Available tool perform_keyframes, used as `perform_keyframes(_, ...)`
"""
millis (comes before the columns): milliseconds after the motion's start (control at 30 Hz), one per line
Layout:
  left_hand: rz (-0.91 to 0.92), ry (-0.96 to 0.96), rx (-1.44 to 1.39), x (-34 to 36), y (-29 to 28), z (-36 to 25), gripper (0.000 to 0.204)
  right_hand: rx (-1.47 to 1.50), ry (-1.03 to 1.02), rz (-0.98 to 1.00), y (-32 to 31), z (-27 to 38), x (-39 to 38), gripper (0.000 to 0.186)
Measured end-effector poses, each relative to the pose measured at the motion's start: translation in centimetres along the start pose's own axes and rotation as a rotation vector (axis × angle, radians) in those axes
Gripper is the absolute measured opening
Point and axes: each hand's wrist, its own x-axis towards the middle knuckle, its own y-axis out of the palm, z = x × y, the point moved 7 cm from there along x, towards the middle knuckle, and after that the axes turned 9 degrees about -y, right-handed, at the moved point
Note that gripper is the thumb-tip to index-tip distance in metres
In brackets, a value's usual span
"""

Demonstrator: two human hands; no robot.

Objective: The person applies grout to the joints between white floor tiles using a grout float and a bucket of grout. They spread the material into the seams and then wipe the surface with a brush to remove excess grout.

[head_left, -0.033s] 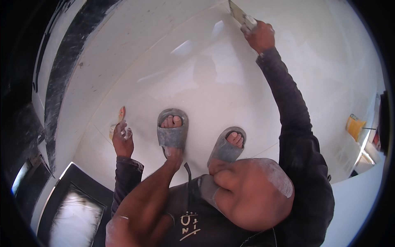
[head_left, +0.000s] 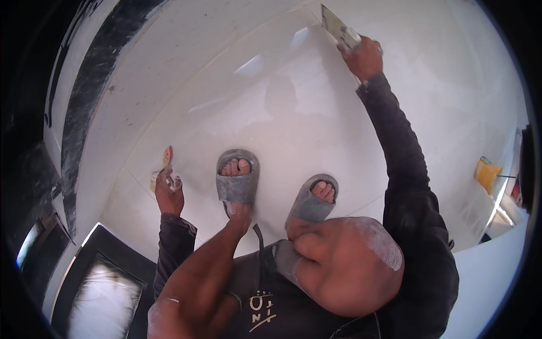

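Note:
My right hand (head_left: 367,59) reaches far forward with its fingers closed around a flat trowel (head_left: 334,25). The trowel has a rectangular, smeared blade pointing to the far left. It is over the glossy white floor by a thin joint line; whether the blade touches cannot be told. Low on the left, my left hand (head_left: 169,195), whitened with dust or paste, is closed on an orange-handled tool (head_left: 167,153). A pale yellowish part shows beside its fingers, but the tool's working end is mostly hidden.
My feet in grey slide sandals (head_left: 237,186) stand on the white floor (head_left: 293,141). A pale speckled strip and a dark band (head_left: 93,85) run along the left. A black-framed panel (head_left: 101,282) lies at the lower left, and a yellow object (head_left: 487,175) at the right.
My right hand and the trowel have come slightly back toward me and to the right. My left hand and its tool stay in nearly the same place.

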Motion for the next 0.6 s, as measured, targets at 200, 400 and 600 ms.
perform_keyframes(200, -0.239, 0.202, 0.272, -0.2, -0.8, -1.6, 0.056, 0.348, 0.157, 0.082, -1.8, -2.9, -7.1, 0.027)
perform_keyframes(400, -0.210, 0.216, 0.335, 1.7, -0.6, -0.8, 0.056, 0.242, 0.202, 0.089, -3.4, -5.0, -13.2, 0.024)
perform_keyframes(600, -0.125, 0.309, 0.450, 3.1, -0.7, 0.9, 0.045, 0.293, 0.191, 0.015, -5.8, -7.6, -21.2, 0.018)
